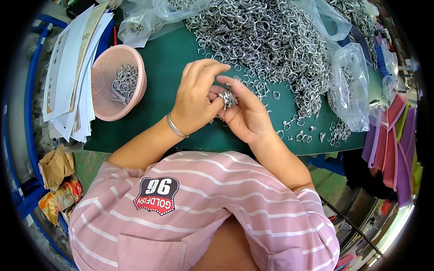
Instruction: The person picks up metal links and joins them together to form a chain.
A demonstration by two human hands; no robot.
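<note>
A small bunch of silvery metal rings (229, 99) sits in my right hand (247, 118), which has its fingers curled round it and its palm turned inward. My left hand (193, 92), with a metal bangle on the wrist, meets it from the left. Its thumb reaches the edge of the bunch and its fingers bend over toward my right fingertips. What the left fingertips pinch is hidden. Both hands are just above the green table top (165, 58). Loose metal rings (257, 88) lie scattered just beyond my right hand.
A large heap of metal rings (271, 40) covers the far middle and right. A pink plastic basket (141, 83) with rings stands at left, beside stacked papers (68, 67). Clear plastic bags (355, 86) lie around the heap. Purple and red strips (393, 144) hang at right.
</note>
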